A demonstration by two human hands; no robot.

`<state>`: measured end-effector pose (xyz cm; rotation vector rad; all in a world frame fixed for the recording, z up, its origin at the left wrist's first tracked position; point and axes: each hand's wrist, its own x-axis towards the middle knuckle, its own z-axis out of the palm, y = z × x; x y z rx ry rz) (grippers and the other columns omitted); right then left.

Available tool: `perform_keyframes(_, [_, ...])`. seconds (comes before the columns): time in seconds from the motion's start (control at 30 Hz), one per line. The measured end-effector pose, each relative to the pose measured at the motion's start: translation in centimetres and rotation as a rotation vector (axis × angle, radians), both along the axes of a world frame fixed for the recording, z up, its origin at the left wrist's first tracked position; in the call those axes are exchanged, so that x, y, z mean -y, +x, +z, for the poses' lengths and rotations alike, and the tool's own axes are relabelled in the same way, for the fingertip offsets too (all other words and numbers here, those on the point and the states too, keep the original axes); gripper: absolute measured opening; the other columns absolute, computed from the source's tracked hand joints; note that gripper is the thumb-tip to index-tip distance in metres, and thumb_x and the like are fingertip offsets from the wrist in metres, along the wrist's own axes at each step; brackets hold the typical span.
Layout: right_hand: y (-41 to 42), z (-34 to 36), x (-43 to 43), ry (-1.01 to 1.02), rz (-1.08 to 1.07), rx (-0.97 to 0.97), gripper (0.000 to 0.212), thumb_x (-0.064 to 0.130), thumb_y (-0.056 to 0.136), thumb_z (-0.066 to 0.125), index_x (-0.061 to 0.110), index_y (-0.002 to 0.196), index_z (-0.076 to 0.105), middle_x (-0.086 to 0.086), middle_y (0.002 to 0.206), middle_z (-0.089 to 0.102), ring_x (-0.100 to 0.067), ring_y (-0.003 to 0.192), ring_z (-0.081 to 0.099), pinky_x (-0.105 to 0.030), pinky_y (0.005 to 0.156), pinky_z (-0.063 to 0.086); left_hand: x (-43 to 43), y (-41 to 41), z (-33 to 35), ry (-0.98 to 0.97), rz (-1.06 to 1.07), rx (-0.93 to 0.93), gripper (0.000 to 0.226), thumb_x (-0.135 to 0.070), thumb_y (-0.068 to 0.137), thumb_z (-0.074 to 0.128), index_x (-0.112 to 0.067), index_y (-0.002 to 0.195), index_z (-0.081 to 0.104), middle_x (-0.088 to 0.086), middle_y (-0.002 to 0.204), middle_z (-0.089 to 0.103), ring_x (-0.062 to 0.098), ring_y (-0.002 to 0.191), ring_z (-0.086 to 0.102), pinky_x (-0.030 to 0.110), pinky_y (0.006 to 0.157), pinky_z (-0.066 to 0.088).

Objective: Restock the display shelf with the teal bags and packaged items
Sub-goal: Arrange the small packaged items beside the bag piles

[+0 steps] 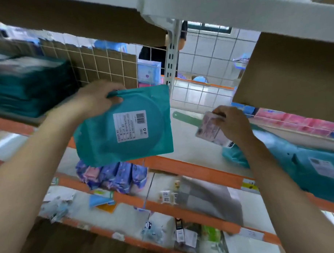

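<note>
My left hand (97,98) grips the top corner of a teal bag (128,125) with a white barcode label, holding it in the air in front of the white shelf (189,144). My right hand (232,122) pinches a small pale pink packaged item (210,130) just above the shelf surface. A stack of dark teal bags (26,87) lies on the shelf at far left. More teal bags (300,159) lie under my right forearm at the right.
A brown cardboard box (293,78) stands at the right, with pink packs (294,120) below it. A wire grid (204,77) backs the shelf beside a white upright post (171,58). Purple packs (115,175) and small items fill the lower orange-edged shelves (192,169).
</note>
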<state>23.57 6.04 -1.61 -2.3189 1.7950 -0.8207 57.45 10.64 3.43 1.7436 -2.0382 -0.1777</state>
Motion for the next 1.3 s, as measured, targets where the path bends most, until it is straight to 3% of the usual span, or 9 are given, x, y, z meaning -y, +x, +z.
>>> perform_keyframes(0.17, [5.0,0.2,1.2,-0.012,0.068,-0.045,0.015,0.011,0.087,0.059,0.012,0.100,0.067,-0.011,0.101,0.068,-0.030,0.096,0.060,-0.027,0.069,0.033,-0.7,4.4,0.1,0.006,0.090,-0.027,0.021,-0.021,0.091,0.056,-0.040,0.086,0.053,-0.005,0.094,0.060,0.022,0.094,0.057,0.043,0.087,0.046])
perform_keyframes(0.33, [8.8,0.5,3.3,0.009,0.111,-0.031,0.013,0.012,0.088,0.056,0.013,0.097,0.066,-0.010,0.096,0.067,-0.027,0.089,0.057,-0.029,0.067,0.034,-0.1,7.2,0.8,-0.023,0.146,-0.049,0.014,-0.018,0.093,0.054,-0.032,0.094,0.058,-0.003,0.097,0.062,0.021,0.093,0.057,0.045,0.087,0.046])
perform_keyframes(0.5, [12.0,0.6,6.0,0.070,0.166,0.011,0.009,0.012,0.085,0.057,0.016,0.089,0.064,-0.001,0.078,0.057,-0.024,0.076,0.053,-0.029,0.064,0.039,1.9,9.5,1.7,-0.023,0.154,-0.049,0.014,-0.016,0.094,0.051,-0.028,0.093,0.057,-0.002,0.101,0.061,0.021,0.097,0.054,0.043,0.089,0.044])
perform_keyframes(0.7, [15.4,0.7,8.3,0.088,0.223,-0.033,0.011,0.012,0.088,0.053,0.020,0.081,0.055,-0.002,0.082,0.056,-0.025,0.075,0.050,-0.027,0.058,0.034,5.0,11.4,1.3,-0.103,0.135,-0.025,0.018,-0.012,0.093,0.052,-0.018,0.106,0.062,0.002,0.103,0.059,0.019,0.096,0.050,0.034,0.086,0.037])
perform_keyframes(0.9, [18.6,0.9,9.7,0.116,0.170,-0.019,0.011,0.010,0.089,0.051,0.015,0.089,0.061,-0.002,0.085,0.055,-0.024,0.071,0.053,-0.022,0.049,0.035,7.9,14.3,1.6,-0.158,0.080,-0.037,0.019,-0.005,0.092,0.053,-0.007,0.107,0.063,0.012,0.102,0.063,0.021,0.090,0.052,0.029,0.079,0.034])
perform_keyframes(1.03, [21.6,0.4,10.1,0.138,0.104,0.026,0.013,0.009,0.088,0.053,0.006,0.092,0.065,-0.009,0.090,0.062,-0.027,0.079,0.059,-0.028,0.060,0.043,9.6,17.4,2.6,-0.151,0.037,-0.076,0.025,-0.004,0.092,0.052,-0.005,0.115,0.061,0.015,0.112,0.063,0.027,0.100,0.056,0.033,0.088,0.037])
perform_keyframes(1.2, [25.7,-0.9,10.1,0.214,0.035,0.147,0.012,0.006,0.085,0.060,0.014,0.076,0.060,0.002,0.068,0.053,-0.019,0.071,0.051,-0.024,0.055,0.037,11.3,21.7,3.6,-0.149,-0.019,-0.032,0.028,-0.008,0.093,0.051,-0.005,0.120,0.059,0.019,0.121,0.059,0.033,0.109,0.054,0.039,0.095,0.038])
perform_keyframes(1.3, [27.7,-2.3,10.4,0.254,-0.048,0.164,0.011,0.012,0.087,0.063,0.010,0.095,0.069,-0.004,0.082,0.061,-0.020,0.076,0.056,-0.024,0.060,0.042,11.6,24.0,3.9,-0.184,-0.080,-0.041,0.028,-0.004,0.093,0.051,-0.004,0.120,0.059,0.018,0.121,0.059,0.032,0.108,0.054,0.036,0.092,0.037])
